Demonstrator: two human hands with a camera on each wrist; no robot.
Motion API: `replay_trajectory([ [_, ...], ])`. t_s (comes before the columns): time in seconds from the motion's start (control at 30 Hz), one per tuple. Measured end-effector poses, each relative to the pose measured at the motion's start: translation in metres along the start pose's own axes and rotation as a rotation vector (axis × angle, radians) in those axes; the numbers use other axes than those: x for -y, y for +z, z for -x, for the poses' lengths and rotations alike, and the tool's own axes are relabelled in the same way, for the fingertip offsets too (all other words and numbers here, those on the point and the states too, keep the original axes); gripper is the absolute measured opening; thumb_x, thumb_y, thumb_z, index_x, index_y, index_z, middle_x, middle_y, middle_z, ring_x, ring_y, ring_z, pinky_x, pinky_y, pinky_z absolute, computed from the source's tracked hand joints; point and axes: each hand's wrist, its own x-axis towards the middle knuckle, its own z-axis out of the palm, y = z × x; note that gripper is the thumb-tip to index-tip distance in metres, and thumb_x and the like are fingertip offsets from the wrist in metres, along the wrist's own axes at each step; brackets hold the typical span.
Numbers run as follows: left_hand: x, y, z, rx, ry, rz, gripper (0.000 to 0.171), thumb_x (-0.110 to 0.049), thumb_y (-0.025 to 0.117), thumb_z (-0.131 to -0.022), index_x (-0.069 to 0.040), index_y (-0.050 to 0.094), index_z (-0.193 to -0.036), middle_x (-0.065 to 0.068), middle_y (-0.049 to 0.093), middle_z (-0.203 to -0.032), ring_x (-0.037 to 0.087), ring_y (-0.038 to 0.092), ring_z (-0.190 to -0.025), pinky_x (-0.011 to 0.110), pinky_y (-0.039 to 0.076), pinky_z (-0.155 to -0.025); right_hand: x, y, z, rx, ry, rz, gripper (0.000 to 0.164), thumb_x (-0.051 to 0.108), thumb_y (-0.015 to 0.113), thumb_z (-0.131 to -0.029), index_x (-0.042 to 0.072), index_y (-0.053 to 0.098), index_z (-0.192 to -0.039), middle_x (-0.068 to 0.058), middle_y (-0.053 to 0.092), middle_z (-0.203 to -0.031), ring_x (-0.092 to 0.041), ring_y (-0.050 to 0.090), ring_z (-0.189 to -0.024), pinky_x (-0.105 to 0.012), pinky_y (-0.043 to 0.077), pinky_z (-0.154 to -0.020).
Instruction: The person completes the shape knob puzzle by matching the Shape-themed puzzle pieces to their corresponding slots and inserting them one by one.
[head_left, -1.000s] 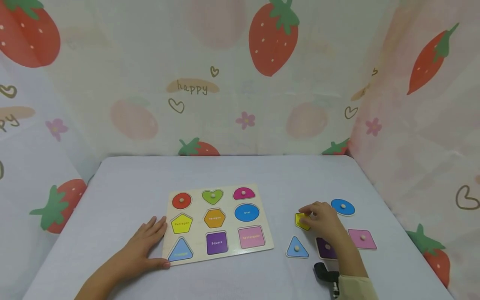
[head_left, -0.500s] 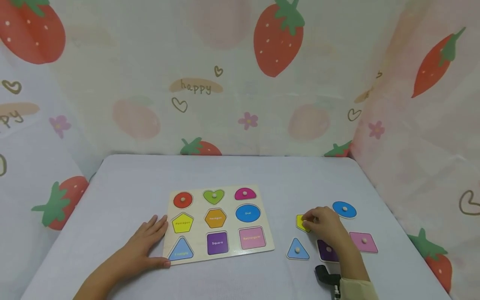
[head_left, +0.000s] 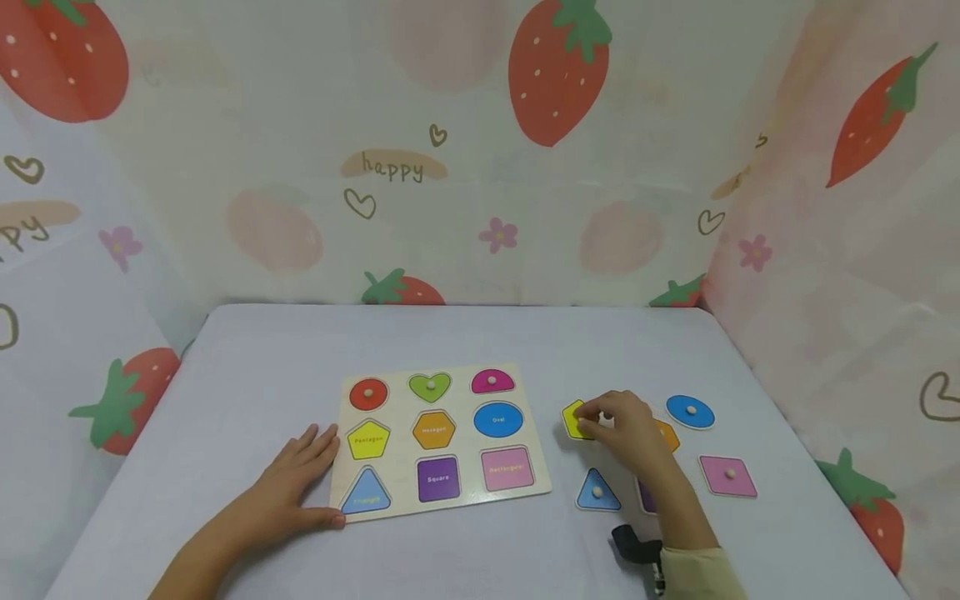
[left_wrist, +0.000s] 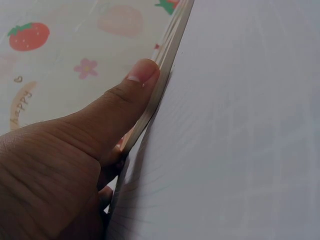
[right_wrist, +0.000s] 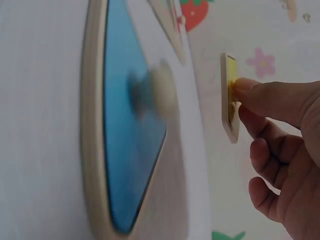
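Observation:
In the head view, a wooden puzzle board [head_left: 401,450] lies on the table left of centre. My left hand [head_left: 281,492] rests along its left edge, fingers extended, and the thumb touches the near left corner; the left wrist view has the thumb against the board's edge. Right of the board, my right hand [head_left: 622,429] pinches a yellow pentagon piece [head_left: 572,419] between thumb and fingertips. This piece is raised off the table and tilted, and the fingers cover part of it. Near that hand lies a light blue triangle piece [head_left: 597,492], large in the right wrist view.
Also on the right are a blue oval piece [head_left: 690,412], a pink rectangle piece [head_left: 727,477], a partly hidden orange piece [head_left: 667,435] and a purple piece [head_left: 647,498]. Red, green and magenta knobbed pieces sit in the board's far row. A strawberry-print curtain [head_left: 465,183] surrounds the table.
My right hand has lifted the yellow pentagon piece off the table and shifted left towards the board, uncovering an orange piece. The left hand stays at the board.

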Motion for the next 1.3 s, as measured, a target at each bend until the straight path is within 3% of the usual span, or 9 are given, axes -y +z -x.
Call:
replay_trajectory([
  [0.27,-0.001,-0.004,0.000,-0.005,0.004,-0.006,0.118,-0.068,0.081,-0.070,-0.004,0.036,-0.158,0.013,0.026,-0.169,0.043,0.009,-0.157,0.062,0.012,-0.125,0.043,0.013,-0.011,-0.006,-0.016,-0.054,0.009,0.020,0.079,-0.091,0.021,0.081,-0.100,0.007,0.070,-0.091,-0.024,0.056,-0.103,-0.040,0.050,-0.089],
  [0.57,0.001,-0.002,0.001,-0.006,-0.001,0.002,0.118,-0.068,0.082,-0.070,-0.004,0.036,-0.158,0.012,0.025,-0.169,0.043,0.009,-0.157,0.063,0.012,-0.125,0.092,0.036,-0.019,0.003,-0.106,-0.089,0.011,0.020,0.081,-0.089,0.020,0.082,-0.100,0.010,0.069,-0.088,-0.025,0.059,-0.102,-0.038,0.054,-0.085],
  [0.8,0.001,-0.001,0.002,-0.009,0.002,0.011,0.118,-0.066,0.083,-0.070,-0.004,0.036,-0.158,0.014,0.027,-0.169,0.043,0.010,-0.157,0.065,0.014,-0.123,0.126,0.056,-0.025,0.052,-0.135,-0.080,0.013,0.023,0.081,-0.090,0.021,0.082,-0.102,0.012,0.070,-0.087,-0.017,0.056,-0.099,-0.036,0.055,-0.088],
  [0.93,0.000,-0.001,0.002,-0.006,-0.007,0.009,0.118,-0.066,0.083,-0.069,-0.006,0.036,-0.159,0.012,0.026,-0.169,0.043,0.009,-0.157,0.065,0.014,-0.123,0.143,0.065,-0.028,0.092,-0.185,-0.078,0.012,0.021,0.081,-0.090,0.018,0.083,-0.102,0.011,0.071,-0.086,-0.020,0.059,-0.098,-0.039,0.052,-0.089],
  [1.1,-0.002,-0.001,0.001,-0.012,0.008,0.007,0.117,-0.066,0.083,-0.070,-0.005,0.037,-0.158,0.013,0.027,-0.169,0.043,0.010,-0.157,0.065,0.015,-0.123,0.162,0.078,-0.030,0.126,-0.194,-0.082,0.011,0.020,0.080,-0.090,0.020,0.082,-0.101,0.013,0.069,-0.086,-0.022,0.064,-0.097,-0.032,0.052,-0.084],
  [1.3,-0.001,-0.001,-0.001,-0.001,0.003,-0.006,0.118,-0.068,0.082,-0.069,-0.006,0.037,-0.159,0.012,0.027,-0.169,0.042,0.009,-0.157,0.065,0.014,-0.123,0.183,0.097,-0.032,0.132,-0.169,-0.051,0.011,0.027,0.081,-0.090,0.026,0.083,-0.101,0.018,0.066,-0.084,-0.014,0.057,-0.096,-0.026,0.051,-0.081],
])
